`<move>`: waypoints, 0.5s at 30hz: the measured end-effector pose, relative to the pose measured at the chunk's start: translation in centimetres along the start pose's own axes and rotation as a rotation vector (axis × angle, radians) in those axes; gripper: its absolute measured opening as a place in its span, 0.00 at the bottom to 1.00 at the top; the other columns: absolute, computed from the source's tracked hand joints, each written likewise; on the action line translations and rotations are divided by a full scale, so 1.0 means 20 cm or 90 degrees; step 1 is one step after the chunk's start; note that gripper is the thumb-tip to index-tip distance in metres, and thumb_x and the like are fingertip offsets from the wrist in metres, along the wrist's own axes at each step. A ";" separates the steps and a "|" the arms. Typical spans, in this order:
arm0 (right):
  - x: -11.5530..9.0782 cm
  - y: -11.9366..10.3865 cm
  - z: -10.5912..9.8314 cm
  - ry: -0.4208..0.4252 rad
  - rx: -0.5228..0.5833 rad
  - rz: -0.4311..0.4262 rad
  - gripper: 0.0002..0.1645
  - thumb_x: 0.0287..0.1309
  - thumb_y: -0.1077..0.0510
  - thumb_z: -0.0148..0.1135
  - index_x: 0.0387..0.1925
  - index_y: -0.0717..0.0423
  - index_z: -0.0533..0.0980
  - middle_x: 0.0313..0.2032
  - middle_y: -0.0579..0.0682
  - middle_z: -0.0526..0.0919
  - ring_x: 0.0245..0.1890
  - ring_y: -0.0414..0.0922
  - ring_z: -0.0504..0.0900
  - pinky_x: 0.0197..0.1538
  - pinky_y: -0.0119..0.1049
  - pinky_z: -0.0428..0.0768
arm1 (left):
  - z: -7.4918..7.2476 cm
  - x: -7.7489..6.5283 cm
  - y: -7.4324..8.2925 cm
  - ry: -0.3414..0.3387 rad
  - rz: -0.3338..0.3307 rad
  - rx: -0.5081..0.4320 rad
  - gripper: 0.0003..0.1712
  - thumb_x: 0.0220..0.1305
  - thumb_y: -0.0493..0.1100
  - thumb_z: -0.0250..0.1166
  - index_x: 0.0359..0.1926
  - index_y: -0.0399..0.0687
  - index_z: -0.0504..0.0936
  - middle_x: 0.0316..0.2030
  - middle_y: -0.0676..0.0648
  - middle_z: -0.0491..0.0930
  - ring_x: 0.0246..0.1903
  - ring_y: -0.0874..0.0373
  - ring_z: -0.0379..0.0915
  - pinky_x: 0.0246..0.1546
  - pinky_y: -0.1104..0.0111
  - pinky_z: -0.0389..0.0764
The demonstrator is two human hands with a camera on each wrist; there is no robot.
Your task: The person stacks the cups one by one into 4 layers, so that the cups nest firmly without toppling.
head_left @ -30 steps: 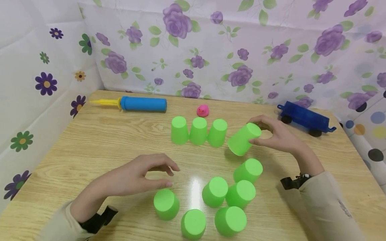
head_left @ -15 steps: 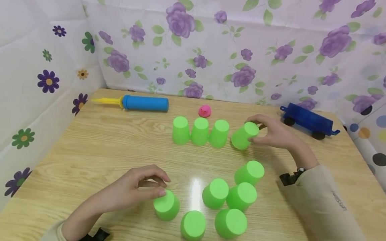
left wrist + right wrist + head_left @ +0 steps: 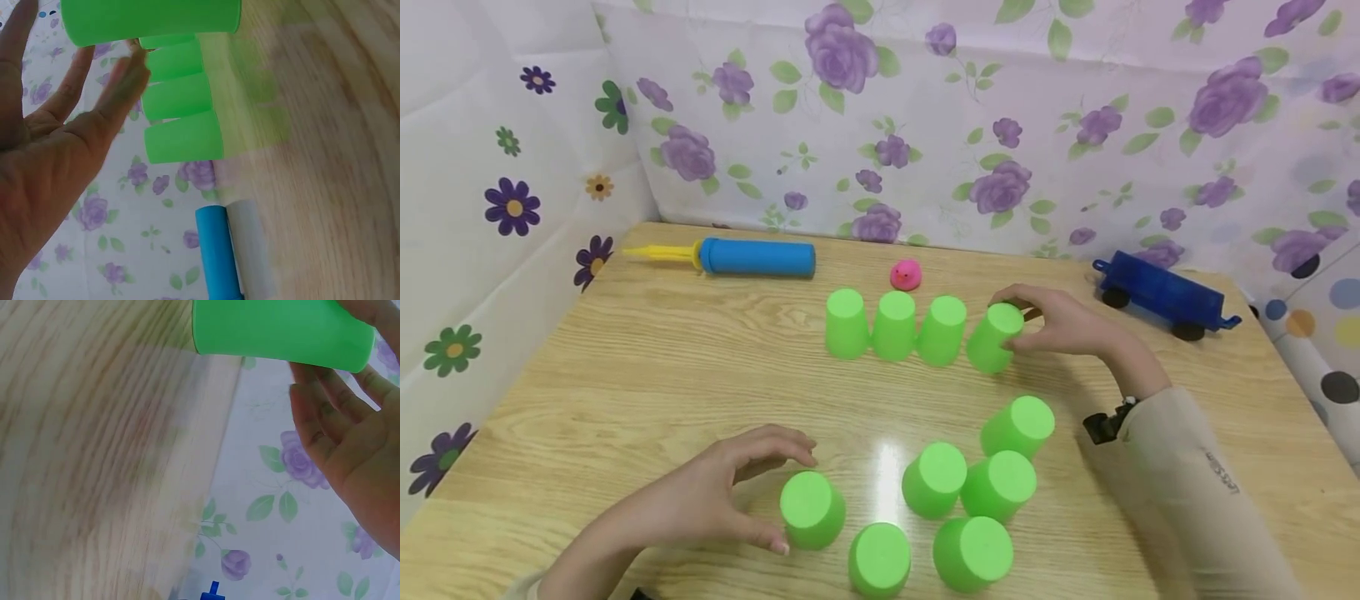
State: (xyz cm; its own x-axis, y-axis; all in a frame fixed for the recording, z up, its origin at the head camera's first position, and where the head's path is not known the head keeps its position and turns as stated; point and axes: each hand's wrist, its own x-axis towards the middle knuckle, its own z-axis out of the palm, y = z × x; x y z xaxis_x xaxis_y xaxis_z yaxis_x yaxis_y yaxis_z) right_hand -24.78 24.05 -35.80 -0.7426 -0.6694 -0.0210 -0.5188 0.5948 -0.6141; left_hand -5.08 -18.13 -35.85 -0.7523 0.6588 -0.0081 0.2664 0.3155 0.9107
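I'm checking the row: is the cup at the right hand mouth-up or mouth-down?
Mouth-down: in the head view, the green cup at the right hand shows its closed base on top.

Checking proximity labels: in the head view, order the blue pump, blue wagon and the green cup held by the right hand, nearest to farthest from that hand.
1. Green cup, held in the right hand.
2. Blue wagon, to that hand's right and farther back.
3. Blue pump, far over on the left, at the back.
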 end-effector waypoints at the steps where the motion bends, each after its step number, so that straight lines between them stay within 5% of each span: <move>1: 0.00 0.00 0.00 -0.007 0.003 0.006 0.31 0.51 0.54 0.69 0.56 0.55 0.69 0.52 0.51 0.75 0.50 0.49 0.76 0.54 0.51 0.75 | 0.00 -0.01 0.00 -0.002 -0.004 0.001 0.33 0.46 0.52 0.73 0.55 0.58 0.73 0.59 0.47 0.69 0.60 0.59 0.63 0.61 0.72 0.65; 7: 0.01 -0.03 -0.02 -0.036 0.006 0.030 0.35 0.50 0.49 0.70 0.59 0.53 0.68 0.55 0.50 0.74 0.52 0.48 0.75 0.56 0.49 0.74 | 0.02 -0.02 -0.01 -0.007 -0.029 0.006 0.35 0.46 0.51 0.74 0.56 0.57 0.72 0.60 0.46 0.67 0.62 0.59 0.61 0.62 0.75 0.62; 15: 0.03 -0.05 -0.02 -0.040 -0.004 0.032 0.37 0.50 0.49 0.70 0.59 0.55 0.68 0.54 0.52 0.75 0.54 0.50 0.75 0.58 0.50 0.72 | 0.05 -0.01 -0.02 0.008 -0.016 0.023 0.33 0.49 0.53 0.71 0.57 0.54 0.72 0.57 0.49 0.71 0.60 0.59 0.64 0.62 0.67 0.65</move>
State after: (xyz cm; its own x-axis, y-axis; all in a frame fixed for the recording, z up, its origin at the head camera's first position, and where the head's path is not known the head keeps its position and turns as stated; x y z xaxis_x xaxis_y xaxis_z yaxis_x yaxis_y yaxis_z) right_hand -24.85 23.31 -34.90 -0.7402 -0.6648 -0.1008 -0.4841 0.6309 -0.6063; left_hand -4.38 -17.72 -36.62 -0.7663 0.6419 -0.0262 0.2686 0.3572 0.8946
